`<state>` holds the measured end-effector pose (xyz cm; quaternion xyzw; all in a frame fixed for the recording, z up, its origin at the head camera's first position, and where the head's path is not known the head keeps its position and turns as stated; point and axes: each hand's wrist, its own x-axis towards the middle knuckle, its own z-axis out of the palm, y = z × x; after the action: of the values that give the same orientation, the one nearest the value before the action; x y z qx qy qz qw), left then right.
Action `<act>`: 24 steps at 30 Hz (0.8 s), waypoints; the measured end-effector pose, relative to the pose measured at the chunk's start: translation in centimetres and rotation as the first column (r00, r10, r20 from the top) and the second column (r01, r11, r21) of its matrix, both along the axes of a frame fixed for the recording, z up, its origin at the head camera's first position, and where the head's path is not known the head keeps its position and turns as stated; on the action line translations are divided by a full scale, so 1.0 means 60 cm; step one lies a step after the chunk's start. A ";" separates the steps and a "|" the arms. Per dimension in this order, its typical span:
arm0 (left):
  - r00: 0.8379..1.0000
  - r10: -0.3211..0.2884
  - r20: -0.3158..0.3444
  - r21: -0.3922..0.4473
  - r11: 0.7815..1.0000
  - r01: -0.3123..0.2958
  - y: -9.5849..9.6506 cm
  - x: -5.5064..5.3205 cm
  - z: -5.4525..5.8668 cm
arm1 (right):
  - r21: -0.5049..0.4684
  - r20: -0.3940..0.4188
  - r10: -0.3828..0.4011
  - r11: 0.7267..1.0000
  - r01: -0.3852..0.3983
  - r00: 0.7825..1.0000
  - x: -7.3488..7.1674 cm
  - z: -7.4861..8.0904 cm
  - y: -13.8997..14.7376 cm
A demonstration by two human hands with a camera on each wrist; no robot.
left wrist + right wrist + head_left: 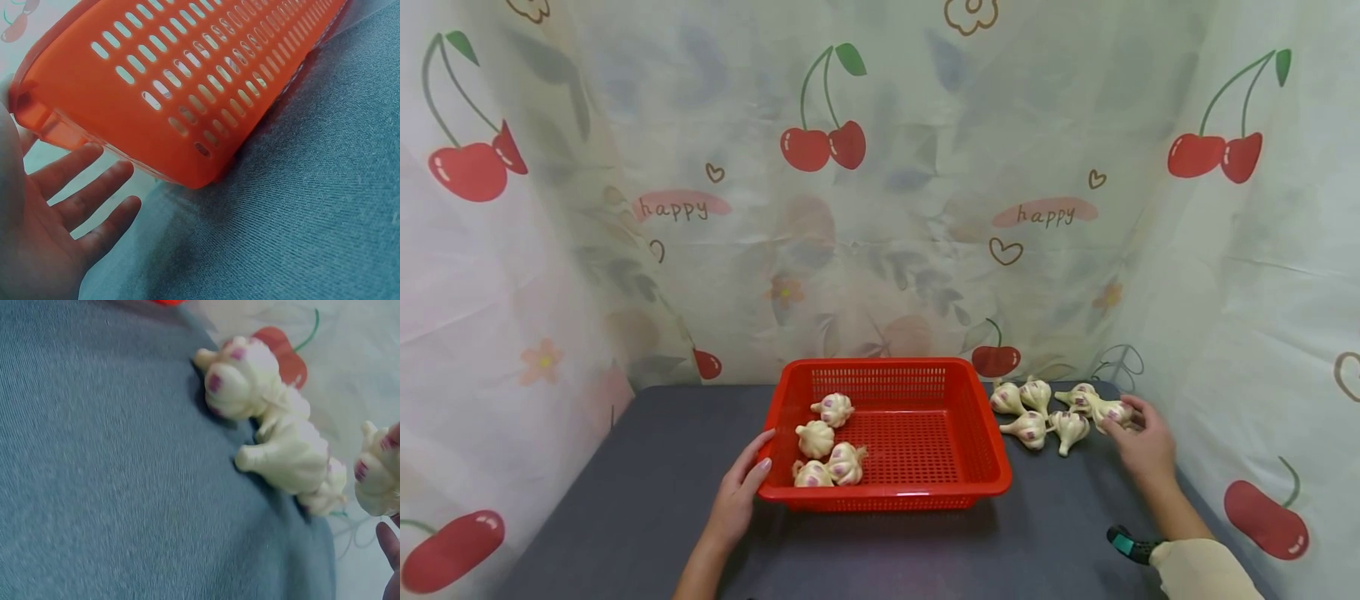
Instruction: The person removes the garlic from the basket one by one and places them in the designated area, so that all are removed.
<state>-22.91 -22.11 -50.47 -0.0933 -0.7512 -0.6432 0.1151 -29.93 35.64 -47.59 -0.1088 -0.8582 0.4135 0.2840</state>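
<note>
My left hand rests at the left rim of a red perforated basket. In the left wrist view, its straight, spread fingers lie along the underside of the rim. Several garlic bulbs sit inside the basket's left half. Off to the right, my right hand pinches a garlic bulb between thumb and fingers; only part of that hand shows in the right wrist view. Beside it on the table lies a group of several garlic bulbs, pale with purple patches.
The dark table carries everything. Behind and at both sides hangs a cherry-printed curtain. A black band with a teal face shows by the right sleeve. The garlic group lies close to the basket's right wall.
</note>
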 end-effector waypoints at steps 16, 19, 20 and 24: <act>1.000 0.001 0.006 -0.011 1.000 -0.001 0.000 0.001 0.001 | 0.034 0.208 0.001 0.999 -0.008 0.978 0.001 -0.034 0.039; 1.000 0.002 0.003 -0.011 1.000 -0.002 0.000 0.000 0.000 | 0.050 0.241 0.025 0.998 -0.038 0.970 -0.001 -0.038 0.041; 1.000 0.003 0.004 -0.013 1.000 -0.003 0.000 0.000 0.000 | 0.054 0.250 0.033 0.997 -0.048 0.968 -0.002 -0.038 0.042; 1.000 0.005 0.002 -0.014 1.000 -0.005 0.000 0.001 0.000 | 0.088 0.285 0.058 0.992 -0.086 0.957 -0.007 -0.039 0.045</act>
<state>-22.86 -22.09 -50.48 -0.0916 -0.7560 -0.6377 0.1156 -30.37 38.33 -49.96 -0.1210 -0.9129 0.3603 0.1487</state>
